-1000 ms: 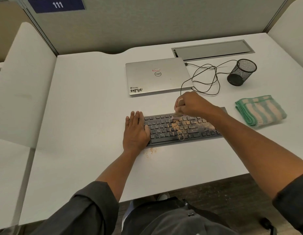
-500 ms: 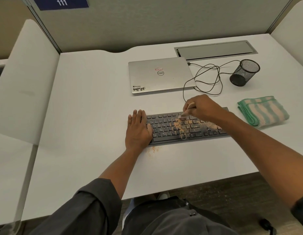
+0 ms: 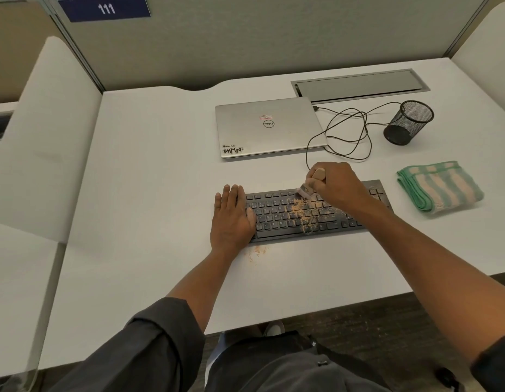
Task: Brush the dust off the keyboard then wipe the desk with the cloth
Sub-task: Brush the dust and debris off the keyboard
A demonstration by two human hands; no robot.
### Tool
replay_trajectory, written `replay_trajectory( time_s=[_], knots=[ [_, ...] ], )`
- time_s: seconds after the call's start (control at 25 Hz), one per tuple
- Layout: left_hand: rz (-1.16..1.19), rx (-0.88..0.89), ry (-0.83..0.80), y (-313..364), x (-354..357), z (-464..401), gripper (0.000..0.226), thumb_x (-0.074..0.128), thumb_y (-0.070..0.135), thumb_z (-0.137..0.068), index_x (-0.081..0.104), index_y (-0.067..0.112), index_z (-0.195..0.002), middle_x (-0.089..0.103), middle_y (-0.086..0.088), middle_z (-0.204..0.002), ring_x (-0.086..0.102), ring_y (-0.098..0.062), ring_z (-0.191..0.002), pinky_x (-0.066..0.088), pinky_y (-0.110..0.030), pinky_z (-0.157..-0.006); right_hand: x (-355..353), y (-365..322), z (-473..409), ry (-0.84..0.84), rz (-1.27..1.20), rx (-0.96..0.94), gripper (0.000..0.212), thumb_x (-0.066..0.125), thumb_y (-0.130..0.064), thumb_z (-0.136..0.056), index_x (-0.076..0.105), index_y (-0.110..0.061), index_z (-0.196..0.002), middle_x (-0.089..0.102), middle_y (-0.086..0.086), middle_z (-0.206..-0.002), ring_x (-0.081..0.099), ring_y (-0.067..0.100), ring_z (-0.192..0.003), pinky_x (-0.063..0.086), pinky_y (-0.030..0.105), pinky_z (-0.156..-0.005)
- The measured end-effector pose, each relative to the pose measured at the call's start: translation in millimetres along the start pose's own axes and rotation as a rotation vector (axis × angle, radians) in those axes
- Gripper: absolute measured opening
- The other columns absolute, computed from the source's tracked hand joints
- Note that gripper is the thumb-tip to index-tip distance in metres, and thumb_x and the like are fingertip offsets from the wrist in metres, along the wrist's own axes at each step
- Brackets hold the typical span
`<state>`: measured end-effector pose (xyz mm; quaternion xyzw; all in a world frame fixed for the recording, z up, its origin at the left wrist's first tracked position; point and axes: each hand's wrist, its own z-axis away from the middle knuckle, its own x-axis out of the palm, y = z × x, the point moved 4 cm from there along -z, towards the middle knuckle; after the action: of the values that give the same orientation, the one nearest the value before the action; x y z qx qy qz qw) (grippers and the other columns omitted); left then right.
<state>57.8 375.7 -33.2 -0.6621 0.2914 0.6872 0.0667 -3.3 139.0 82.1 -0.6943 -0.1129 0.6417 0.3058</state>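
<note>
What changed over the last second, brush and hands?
The right hand carried the brush from the keyboard's middle rows to its far edge, bristles now at the top row. Unchanged: the left hand flat on the keyboard's left end, the cloth folded at right, dust on the keys.

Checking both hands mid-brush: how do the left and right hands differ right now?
The left hand lies flat, fingers straight, on the keyboard's left end; the right hand is curled round a small brush. The left holds nothing; the right has the brush's bristles at the top key row. Both are over the keyboard.
</note>
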Motion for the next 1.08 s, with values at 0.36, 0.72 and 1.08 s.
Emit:
replay_trajectory(
  time_s=[0.36, 0.72, 1.08],
  knots=[
    [-0.002, -0.015, -0.017, 0, 0, -1, 0.070, 0.022, 0.035, -0.096, 0.021, 0.003, -0.159, 0.022, -0.013, -0.166, 0.009, -0.026, -0.156, -0.004, -0.039, -0.127, 13, -4, 4, 0.117, 0.027, 0.095, 0.015, 0.058, -0.017, -0.092, 0.068, -0.013, -0.082, 0.066, 0.001, -0.071, 0.059, 0.019, -0.067, 0.039, 0.026, -0.058],
    [-0.013, -0.018, -0.014, 1, 0, -1, 0.070, 0.022, 0.036, -0.097, 0.021, 0.004, -0.159, 0.023, -0.013, -0.166, 0.009, -0.026, -0.156, -0.003, -0.040, -0.127, 27, -26, -9, -0.031, -0.001, 0.144, 0.019, 0.054, -0.014, -0.091, 0.068, -0.007, -0.081, 0.068, 0.004, -0.071, 0.067, 0.024, -0.070, 0.056, 0.034, -0.066],
    [-0.014, -0.014, -0.006, 1, 0, 0, 0.070, 0.022, 0.036, -0.097, 0.023, 0.003, -0.158, 0.024, -0.013, -0.165, 0.010, -0.027, -0.155, -0.002, -0.041, -0.127, 32, -32, -25, -0.107, 0.019, 0.180, 0.031, 0.047, -0.021, -0.095, 0.067, 0.001, -0.083, 0.071, 0.016, -0.075, 0.069, 0.033, -0.071, 0.060, 0.047, -0.073]
  ],
)
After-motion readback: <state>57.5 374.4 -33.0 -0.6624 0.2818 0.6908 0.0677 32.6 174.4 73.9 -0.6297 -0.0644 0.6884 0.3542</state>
